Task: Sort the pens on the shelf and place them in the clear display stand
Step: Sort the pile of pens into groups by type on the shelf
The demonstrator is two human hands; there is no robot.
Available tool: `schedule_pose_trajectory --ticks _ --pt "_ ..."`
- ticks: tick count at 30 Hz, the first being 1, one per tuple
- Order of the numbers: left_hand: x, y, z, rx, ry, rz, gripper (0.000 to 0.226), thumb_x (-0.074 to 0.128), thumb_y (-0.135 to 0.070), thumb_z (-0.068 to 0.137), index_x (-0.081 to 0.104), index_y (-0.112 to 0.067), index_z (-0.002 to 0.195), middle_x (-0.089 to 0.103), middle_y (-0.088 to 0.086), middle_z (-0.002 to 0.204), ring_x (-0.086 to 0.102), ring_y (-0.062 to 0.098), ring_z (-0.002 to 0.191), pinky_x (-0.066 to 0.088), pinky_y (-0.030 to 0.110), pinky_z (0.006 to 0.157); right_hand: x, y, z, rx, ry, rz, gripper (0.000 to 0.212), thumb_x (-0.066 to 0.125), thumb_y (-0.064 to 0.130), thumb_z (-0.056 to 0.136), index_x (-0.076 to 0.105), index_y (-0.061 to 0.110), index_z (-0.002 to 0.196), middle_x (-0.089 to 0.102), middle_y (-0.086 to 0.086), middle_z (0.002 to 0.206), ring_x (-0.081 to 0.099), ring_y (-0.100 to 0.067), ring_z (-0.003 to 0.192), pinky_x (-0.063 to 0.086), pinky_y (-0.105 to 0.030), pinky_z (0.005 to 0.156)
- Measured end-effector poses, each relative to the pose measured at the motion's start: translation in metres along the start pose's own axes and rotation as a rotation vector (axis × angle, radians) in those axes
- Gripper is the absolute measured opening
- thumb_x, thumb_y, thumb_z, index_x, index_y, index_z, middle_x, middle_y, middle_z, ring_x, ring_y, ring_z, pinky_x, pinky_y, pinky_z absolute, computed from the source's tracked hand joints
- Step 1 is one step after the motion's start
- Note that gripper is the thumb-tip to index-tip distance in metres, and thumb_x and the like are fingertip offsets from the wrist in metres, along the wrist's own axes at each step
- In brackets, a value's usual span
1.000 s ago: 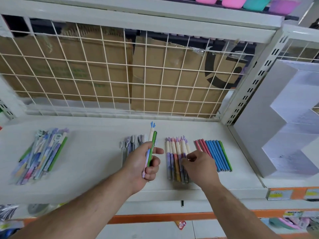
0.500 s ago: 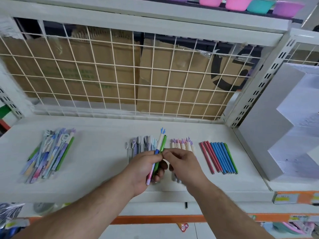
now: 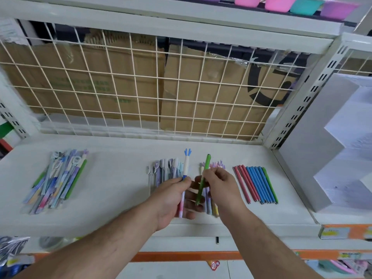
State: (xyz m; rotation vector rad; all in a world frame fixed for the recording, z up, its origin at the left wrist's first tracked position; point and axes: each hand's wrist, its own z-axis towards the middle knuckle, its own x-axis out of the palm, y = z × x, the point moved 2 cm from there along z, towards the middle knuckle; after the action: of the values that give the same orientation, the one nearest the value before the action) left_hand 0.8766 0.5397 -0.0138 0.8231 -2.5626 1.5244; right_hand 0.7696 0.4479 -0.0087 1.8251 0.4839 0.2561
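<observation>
Right hand [image 3: 219, 184]: thumb and fingertips pinched on the green pen [image 3: 203, 178] near its upper half, remaining fingers curled in. Pen held almost upright above the shelf [image 3: 112, 188], capped end up, tip down between the two hands, left of the slim-pen row [image 3: 255, 184].

Left hand [image 3: 173, 196]: palm turned inward, thumb and forefinger gripped round the white pen [image 3: 186, 168], lower fingers loosely curled beneath its barrel. White upper body, blue forked topper, blue band at the thumb, pink and lilac lower end poking out under the palm. Held just left of the green pen, not touching it.

Under the right hand, just left of the slim-pen row: a set of pastel pens [image 3: 213, 208] laid side by side on the shelf, mostly hidden, purple toppers showing above the knuckles. Further left, behind the left hand: a grey-blue bunch of pens [image 3: 167, 168] with pale toppers.

Slim-pen row itself: red, then blue, then one green, parallel and touching, tips toward the shelf's front edge.

Far left of the row: a loose pile of mixed pens [image 3: 58, 180], overlapping at slight angles.

Right of the row, well apart: a whitish stepped display stand [image 3: 322, 158] on the neighbouring shelf. Behind the row: a wire grid [image 3: 141, 87] with cardboard [image 3: 201, 81] beyond.
</observation>
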Motion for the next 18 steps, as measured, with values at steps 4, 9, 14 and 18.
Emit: schedule_pose_trajectory --ticks 4,9,14,18 --pt "0.013 0.005 0.013 -0.008 -0.074 0.072 0.035 0.045 -0.033 0.104 0.065 -0.004 0.106 0.066 0.015 0.073 0.045 0.016 0.048 0.029 0.022 0.043 -0.037 -0.002 0.007 -0.011 -0.105 0.004 0.019 0.056 0.017 0.098 0.056 0.008 0.082 0.061 -0.008 0.065 0.050 -0.016 0.054 0.040 -0.031 0.054" --pt "0.039 0.005 0.027 -0.036 -0.054 0.023 0.032 0.048 -0.024 0.099 0.067 0.001 0.106 0.061 0.014 0.067 0.036 0.015 0.045 0.022 0.020 0.042 -0.098 -0.016 0.026 0.017 -0.271 -0.121 0.008 0.059 0.008 0.091 0.063 0.003 0.087 0.058 -0.011 0.071 0.042 -0.018 0.053 0.037 -0.030 0.050" --pt "0.060 0.008 0.038 -0.043 -0.029 0.002 0.031 0.049 -0.023 0.098 0.067 0.001 0.105 0.058 0.015 0.069 0.035 0.017 0.045 0.022 0.021 0.043 -0.160 -0.028 0.044 -0.019 -0.426 -0.383 0.013 0.060 0.011 0.088 0.068 0.017 0.096 0.068 0.000 0.079 0.059 -0.020 0.057 0.043 -0.026 0.053" --pt "0.072 0.010 0.046 -0.045 -0.033 0.005 0.032 0.047 -0.025 0.098 0.068 -0.001 0.103 0.059 0.013 0.068 0.037 0.017 0.044 0.022 0.021 0.044 -0.193 -0.039 0.064 0.037 -0.472 -0.533 0.017 0.062 0.016 0.087 0.071 0.017 0.100 0.071 -0.001 0.083 0.067 -0.024 0.070 0.051 -0.029 0.064"
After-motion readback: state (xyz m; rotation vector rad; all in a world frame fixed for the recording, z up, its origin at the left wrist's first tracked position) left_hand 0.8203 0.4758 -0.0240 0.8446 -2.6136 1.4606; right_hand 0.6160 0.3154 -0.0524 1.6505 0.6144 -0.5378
